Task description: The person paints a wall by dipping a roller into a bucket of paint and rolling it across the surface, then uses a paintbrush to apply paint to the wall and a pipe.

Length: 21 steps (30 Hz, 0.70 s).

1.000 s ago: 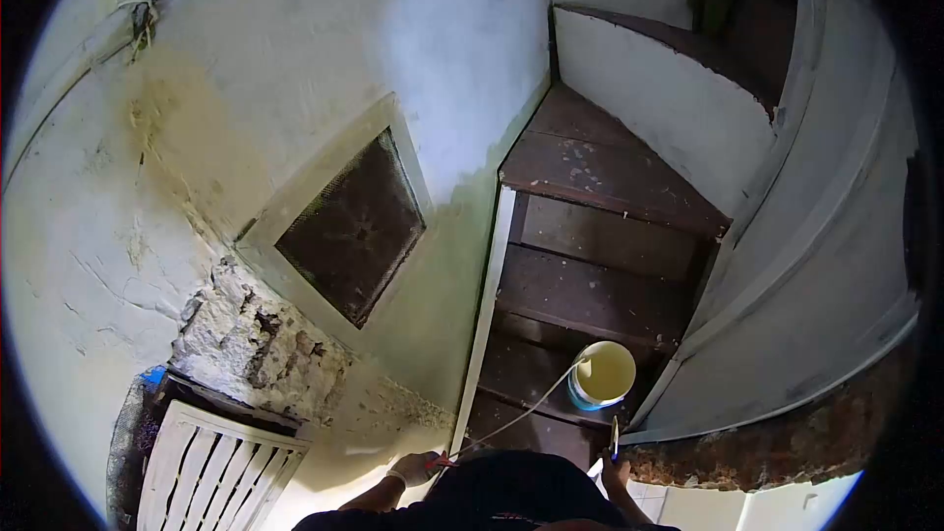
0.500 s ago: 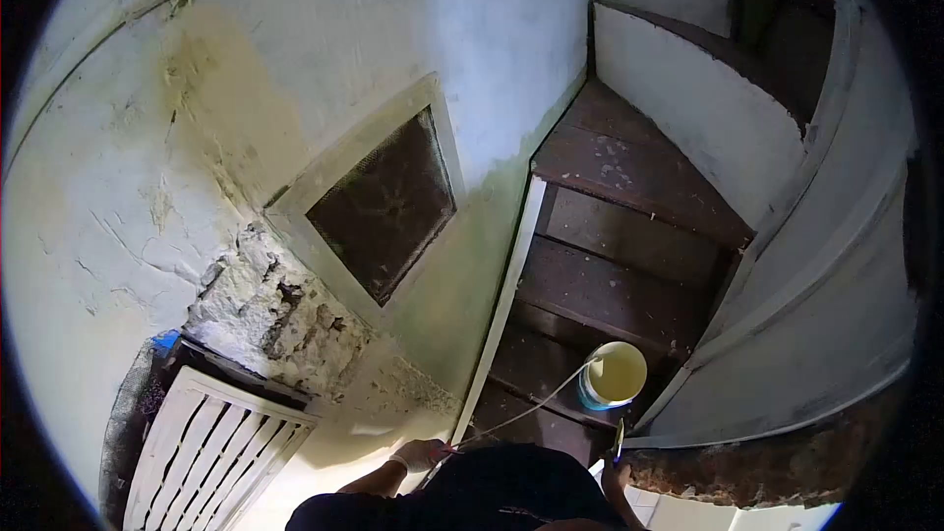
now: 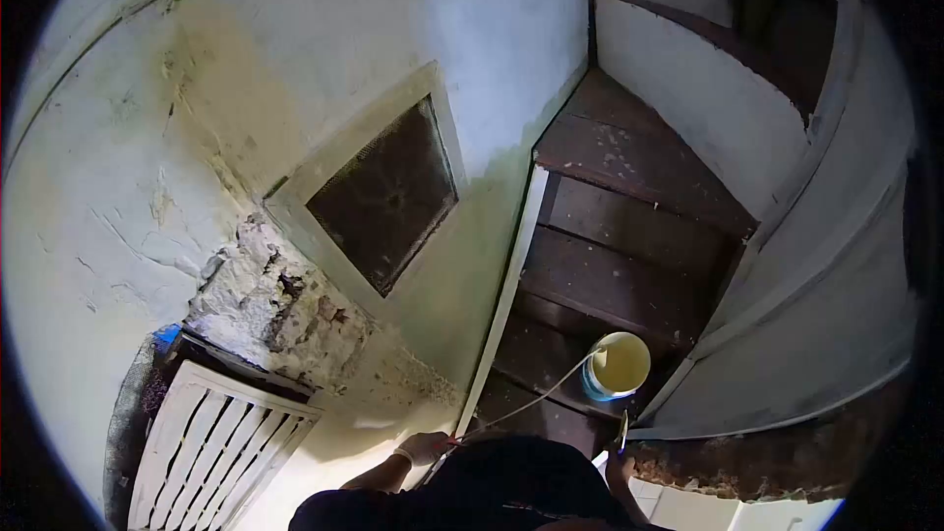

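My left hand, at the bottom of the view, is closed on the bucket's thin handle near its red grip, beside the lower wall. The handle runs up to the rim of a pale bucket with a blue-white outside, which stands upright on a dark stair tread. Below the bucket on the right, my right hand is closed round a narrow tool with a thin blade pointing up. What kind of tool it is cannot be made out.
Dark wooden stairs wind upward beside a stained wall with a mesh-covered vent. Crumbling plaster lies above a white slatted panel at lower left. A curved pale side wall borders the stairs on the right.
The view has shifted slightly. The bucket and my left hand appear a little higher in the picture, and the blade in my right hand stands slightly higher too. Both holds look the same.
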{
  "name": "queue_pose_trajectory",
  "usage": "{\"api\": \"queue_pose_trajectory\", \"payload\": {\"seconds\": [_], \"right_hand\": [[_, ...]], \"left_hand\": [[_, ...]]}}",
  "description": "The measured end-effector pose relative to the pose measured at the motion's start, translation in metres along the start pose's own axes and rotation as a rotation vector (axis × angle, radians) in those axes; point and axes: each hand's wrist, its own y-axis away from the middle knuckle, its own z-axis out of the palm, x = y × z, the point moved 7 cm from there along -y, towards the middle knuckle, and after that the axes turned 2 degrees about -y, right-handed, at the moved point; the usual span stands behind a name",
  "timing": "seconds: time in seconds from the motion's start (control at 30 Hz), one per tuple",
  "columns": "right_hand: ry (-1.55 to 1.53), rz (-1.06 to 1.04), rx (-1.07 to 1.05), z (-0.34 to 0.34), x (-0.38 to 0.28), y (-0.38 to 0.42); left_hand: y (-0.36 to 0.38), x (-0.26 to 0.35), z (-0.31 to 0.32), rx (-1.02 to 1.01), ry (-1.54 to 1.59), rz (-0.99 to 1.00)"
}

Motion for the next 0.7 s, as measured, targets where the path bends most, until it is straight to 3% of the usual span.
{"api": "queue_pose_trajectory", "payload": {"seconds": [0.1, 0.27, 0.37, 0.5, 0.6, 0.67, 0.7], "right_hand": [[-0.195, -0.090, 0.073, 0.000, -0.002, 0.001], [-0.102, -0.030, 0.066, 0.007, 0.010, 0.003], [-0.239, -0.013, 0.035, 0.002, -0.003, 0.008], [-0.182, -0.053, 0.056, -0.010, -0.021, 0.012], [-0.154, 0.038, 0.040, -0.013, -0.032, 0.015], [-0.260, 0.032, 0.016, -0.020, -0.048, 0.022], [-0.322, -0.089, 0.109, -0.017, -0.047, 0.019]], "left_hand": [[-0.001, -0.007, 0.005, -0.067, -0.047, -0.074], [0.001, -0.006, 0.003, -0.083, -0.071, -0.073], [0.004, 0.006, -0.008, -0.118, -0.099, -0.160], [0.004, 0.011, -0.012, -0.055, -0.090, -0.082], [0.003, -0.002, -0.002, -0.073, -0.007, -0.115], [0.005, 0.019, -0.018, -0.063, 0.013, -0.069], [0.002, 0.009, -0.010, -0.022, -0.009, -0.007]]}}
